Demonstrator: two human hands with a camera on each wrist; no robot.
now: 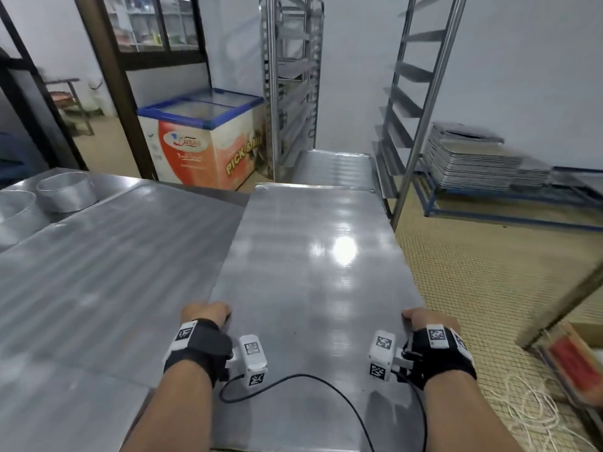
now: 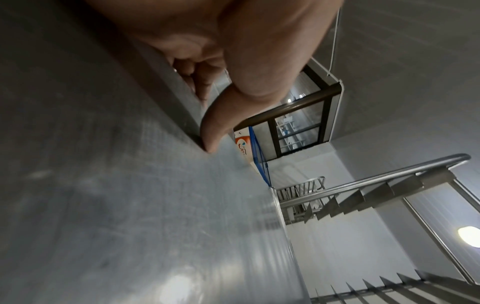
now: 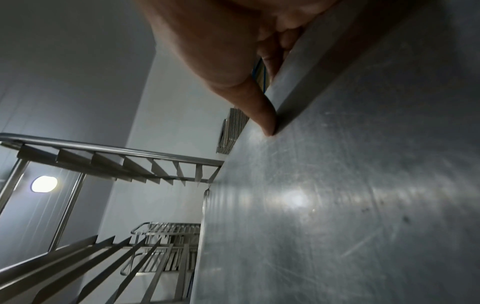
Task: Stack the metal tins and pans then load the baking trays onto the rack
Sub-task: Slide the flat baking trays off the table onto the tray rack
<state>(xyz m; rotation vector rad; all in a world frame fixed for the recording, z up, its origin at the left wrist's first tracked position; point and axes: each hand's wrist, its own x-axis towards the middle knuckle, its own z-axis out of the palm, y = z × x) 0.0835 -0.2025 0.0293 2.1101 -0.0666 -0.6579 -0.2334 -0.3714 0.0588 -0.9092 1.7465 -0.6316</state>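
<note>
At lower centre, your left hand (image 1: pixel 206 314) and right hand (image 1: pixel 424 318) each clamp a long edge of the flat steel baking tray (image 1: pixel 313 272), thumbs on top, keeping it level toward the steel rack (image 1: pixel 421 102).

Baking tray (image 1: pixel 313 256) silver-grey; freezer (image 1: pixel 202 141) orange-white, blue-rimmed; wrist straps (image 1: pixel 199 347) black; floor (image 1: pixel 489 272) yellowish grid.

- The walls (image 1: pixel 522 60) are plain white.
- The floor (image 1: pixel 473 272) has small yellow tiles.
- A freezer (image 1: pixel 202 138) with a blue-edged glass lid stands by a dark-framed window (image 1: pixel 156 24).
- A round lamp (image 3: pixel 44 184) glows on the ceiling.
</note>
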